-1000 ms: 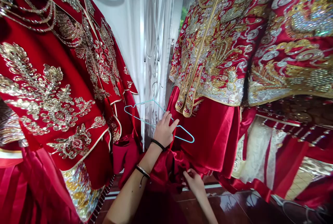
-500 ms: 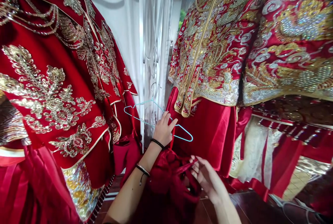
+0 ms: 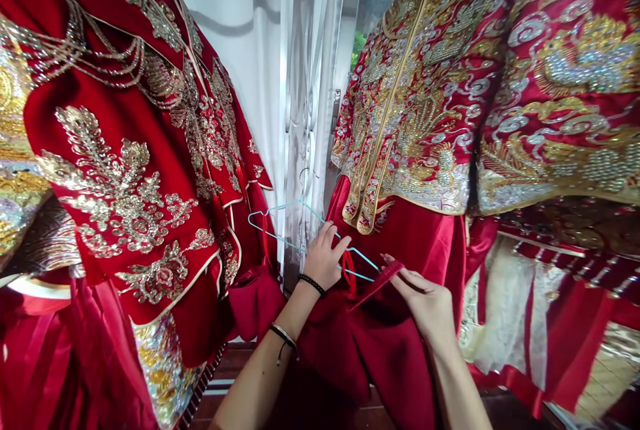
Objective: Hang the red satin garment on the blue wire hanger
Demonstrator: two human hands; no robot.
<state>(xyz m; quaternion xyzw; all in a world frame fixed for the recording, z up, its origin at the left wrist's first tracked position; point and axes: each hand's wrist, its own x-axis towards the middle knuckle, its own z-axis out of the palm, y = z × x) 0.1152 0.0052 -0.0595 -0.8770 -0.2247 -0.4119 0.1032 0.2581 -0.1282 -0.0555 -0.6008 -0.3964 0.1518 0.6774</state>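
Observation:
My left hand (image 3: 324, 258), with bracelets on the wrist, is closed on the light blue wire hanger (image 3: 285, 205) near its middle. Below the hanger hangs a dark red garment (image 3: 390, 350); a thin red loop (image 3: 349, 273) joins it to the hanger close to my left fingers. A second red loop runs over the hanger's left end. My right hand (image 3: 420, 297) pinches the garment's red edge (image 3: 383, 280) between thumb and fingers, lifted beside the hanger's right end. The hanger's metal hook (image 3: 306, 180) points upward with nothing visible holding it.
A red jacket with silver beadwork (image 3: 145, 210) stands on the left. To the right is a red jacket with gold and silver embroidery (image 3: 405, 123) over a red skirt (image 3: 425, 237). White curtains (image 3: 230, 83) and a window lie behind. Dark tiles (image 3: 510, 410) cover the floor.
My right hand has risen and moved right, drawing the garment's edge up toward the hanger's right end. The bunched fabric has spread out. My left hand keeps hold of the hanger; the view has shifted slightly.

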